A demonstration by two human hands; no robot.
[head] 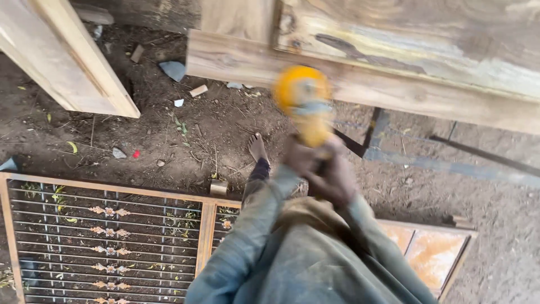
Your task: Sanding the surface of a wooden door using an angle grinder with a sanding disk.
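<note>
A person's left hand [301,157] and right hand [332,177], both blurred, are clenched together around the handle of a yellow power tool [304,104] raised just below a weathered wooden beam [360,84]. Below the beam, a bare foot [257,149] stands on dirt beside a rusted metal gate [107,236] lying flat.

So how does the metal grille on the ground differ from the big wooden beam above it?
The barred metal grille lies flat on the dirt, rusty-framed with small ornaments; the long pale wooden beam is solid, plain and raised above the ground. The grille is see-through, the beam is not. Both look weathered.
</note>
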